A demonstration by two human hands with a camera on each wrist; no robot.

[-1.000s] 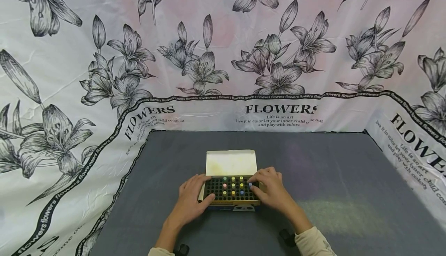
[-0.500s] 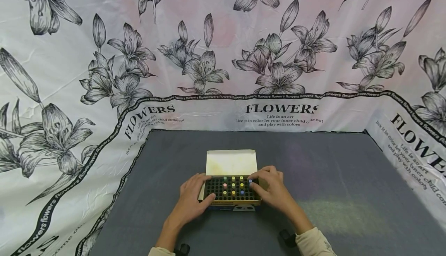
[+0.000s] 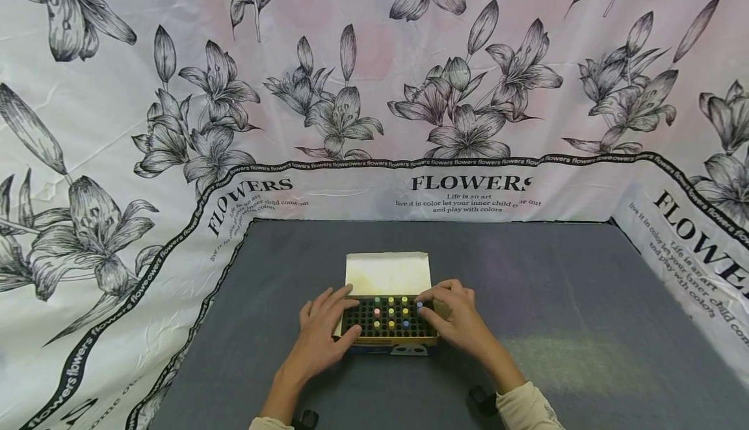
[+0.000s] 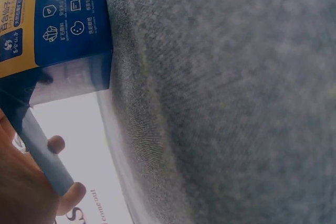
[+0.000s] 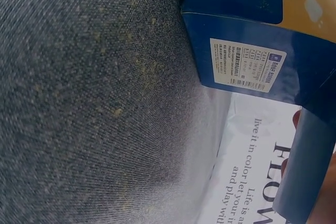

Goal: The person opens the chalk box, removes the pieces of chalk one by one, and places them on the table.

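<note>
An open chalk box (image 3: 389, 340) sits on the grey table (image 3: 544, 274), its pale lid (image 3: 388, 272) folded back. A black grid insert (image 3: 359, 319) holds several coloured chalk sticks (image 3: 391, 313). My left hand (image 3: 336, 313) lies against the box's left end, fingers stretched toward the lid and thumb on the front corner. My right hand (image 3: 422, 309) curls over the grid's right side, fingertips pinching a blue chalk stick (image 3: 419, 304). The left wrist view shows the box's blue side (image 4: 58, 19) and my fingertips (image 4: 72, 194) behind a side flap (image 4: 44, 150). The right wrist view shows the box's labelled end (image 5: 252, 40).
White cloth printed with lilies and the word FLOWERS (image 3: 468, 183) walls in the table at the back, left and right. Bare grey cloth (image 3: 585, 326) stretches on both sides of the box and in front of it.
My left fingers have straightened and reached along the box's left edge toward the lid. The right fingertips have drawn in slightly at the blue chalk. The box has not moved.
</note>
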